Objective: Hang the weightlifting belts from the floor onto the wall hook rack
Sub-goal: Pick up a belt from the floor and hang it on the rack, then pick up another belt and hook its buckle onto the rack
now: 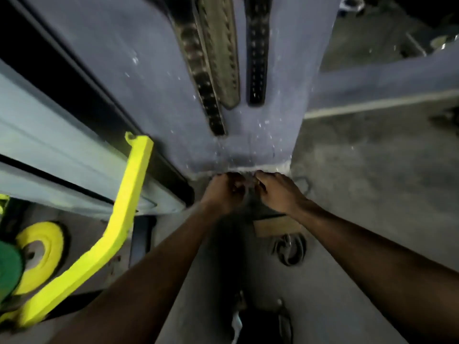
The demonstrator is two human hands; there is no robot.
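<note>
Three belts hang flat against the blue-grey wall [154, 78]: a dark studded belt [205, 80], a tan belt [221, 50] and a black belt [257, 50]. The hook rack itself is out of view above. At the foot of the wall a dark belt [267, 214] with a tan patch and a metal buckle [289, 249] lies on the concrete floor. My left hand [223, 192] and my right hand [280, 192] are side by side at its upper end, fingers curled down onto it. The picture is blurred, so the exact grip is unclear. More dark strap [263, 324] lies between my forearms.
A bright yellow machine frame [129, 207] slants along the left. A yellow weight plate [41, 254] and a green one [7, 271] sit beside it. Grey rails run at far left. Bare concrete floor [372, 182] stretches to the right of the wall.
</note>
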